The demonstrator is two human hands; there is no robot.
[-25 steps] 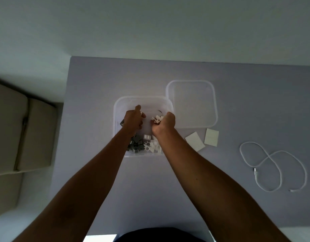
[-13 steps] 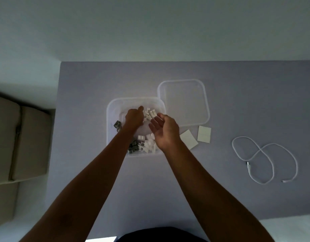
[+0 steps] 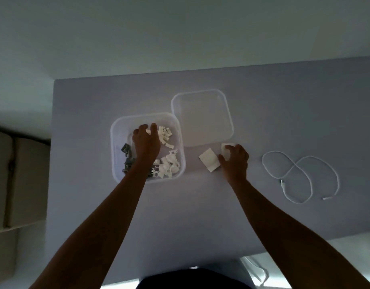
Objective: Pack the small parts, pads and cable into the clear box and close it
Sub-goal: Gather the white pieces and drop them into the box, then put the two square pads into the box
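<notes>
The left hand (image 3: 146,143) reaches into the clear box (image 3: 117,130), fingers curled among the white parts (image 3: 166,165); whether it grips any is unclear. The right hand (image 3: 234,161) pinches 1 of 2 pads (image 3: 227,150) on the table (image 3: 284,113). The lid (image 3: 201,116) and cable (image 3: 301,176) lie apart.

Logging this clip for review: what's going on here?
A person is packing a clear box on a table. The left hand is inside it among small white and grey parts. The right hand rests on one of two white pads. The cable and lid lie on the table.
</notes>
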